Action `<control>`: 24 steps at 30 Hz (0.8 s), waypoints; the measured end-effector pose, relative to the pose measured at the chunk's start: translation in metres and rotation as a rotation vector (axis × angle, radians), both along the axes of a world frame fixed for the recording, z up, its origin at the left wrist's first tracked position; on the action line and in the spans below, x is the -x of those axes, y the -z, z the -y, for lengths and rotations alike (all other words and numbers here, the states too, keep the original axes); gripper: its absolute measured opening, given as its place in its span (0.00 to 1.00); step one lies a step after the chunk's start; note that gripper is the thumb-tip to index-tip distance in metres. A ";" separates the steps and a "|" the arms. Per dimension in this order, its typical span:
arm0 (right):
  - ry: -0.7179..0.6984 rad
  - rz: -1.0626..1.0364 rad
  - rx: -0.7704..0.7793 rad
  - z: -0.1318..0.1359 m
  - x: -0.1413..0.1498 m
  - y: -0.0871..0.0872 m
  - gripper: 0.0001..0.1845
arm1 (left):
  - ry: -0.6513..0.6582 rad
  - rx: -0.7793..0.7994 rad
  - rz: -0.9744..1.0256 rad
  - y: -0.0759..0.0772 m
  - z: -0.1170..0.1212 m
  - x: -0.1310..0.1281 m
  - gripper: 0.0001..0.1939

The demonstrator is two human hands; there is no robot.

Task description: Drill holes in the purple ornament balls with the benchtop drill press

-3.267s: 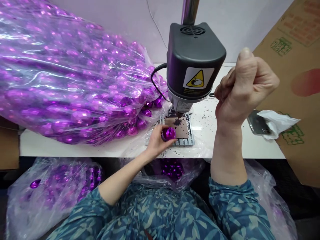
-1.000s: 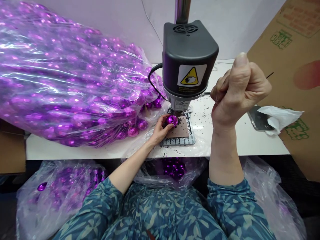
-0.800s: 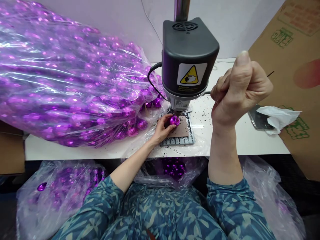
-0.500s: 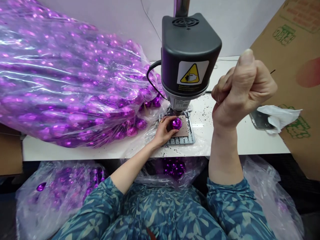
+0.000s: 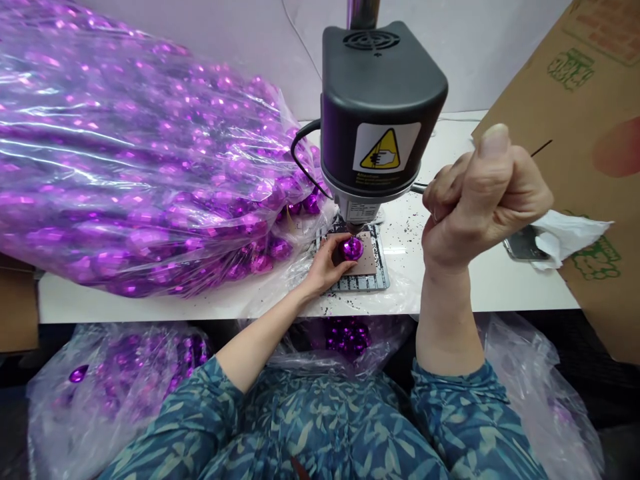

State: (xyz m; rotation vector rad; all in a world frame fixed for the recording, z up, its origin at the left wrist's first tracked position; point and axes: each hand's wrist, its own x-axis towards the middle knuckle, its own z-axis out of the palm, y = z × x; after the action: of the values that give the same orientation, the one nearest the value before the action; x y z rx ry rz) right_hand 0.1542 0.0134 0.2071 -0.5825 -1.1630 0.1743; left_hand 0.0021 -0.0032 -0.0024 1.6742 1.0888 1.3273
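Left hand (image 5: 327, 265): pinches the faceted purple ball (image 5: 352, 249)
Faceted purple ball: over the brown board (image 5: 368, 265), beneath the drill press (image 5: 384, 100)
Right hand (image 5: 483, 203): clenched on the lever (image 5: 419, 189)
Clear bag (image 5: 150, 167): at left, full of purple balls

- Base plate (image 5: 384, 279): on the table (image 5: 520, 293), centre; board (image 5: 369, 262) on top.
- Ball (image 5: 352, 250): over the board, below the motor head (image 5: 385, 80), in the left hand (image 5: 326, 265).
- Right hand (image 5: 485, 200): right of the motor head, on the rod (image 5: 418, 188).
- Large bag (image 5: 150, 153) of balls (image 5: 280, 249): on the table, left of the motor head.
- Phone (image 5: 521, 247): on the table at right, partly under the tissue (image 5: 575, 233).
- Carton (image 5: 595, 100): right of the phone.
- Lower bag (image 5: 110, 400): below the table's front edge, left.
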 end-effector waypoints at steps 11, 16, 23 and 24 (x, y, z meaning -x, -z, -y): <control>-0.109 -0.049 -0.259 -0.003 -0.002 0.026 0.31 | 0.000 -0.018 -0.017 0.001 0.000 0.000 0.29; -0.126 -0.025 -0.396 -0.010 -0.004 0.036 0.27 | -0.010 -0.032 -0.022 0.002 0.000 0.000 0.30; -0.121 0.031 -0.490 -0.012 -0.008 0.045 0.24 | -0.012 -0.058 -0.028 0.002 0.000 -0.001 0.29; -0.121 0.036 -0.504 -0.013 -0.009 0.048 0.24 | -0.016 -0.053 -0.024 0.002 0.001 -0.001 0.29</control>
State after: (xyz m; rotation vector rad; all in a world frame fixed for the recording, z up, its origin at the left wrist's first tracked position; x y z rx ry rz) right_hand 0.1636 0.0262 0.1593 -0.0712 -1.2213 -0.0290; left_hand 0.0030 -0.0037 -0.0040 1.7275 1.0920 1.3603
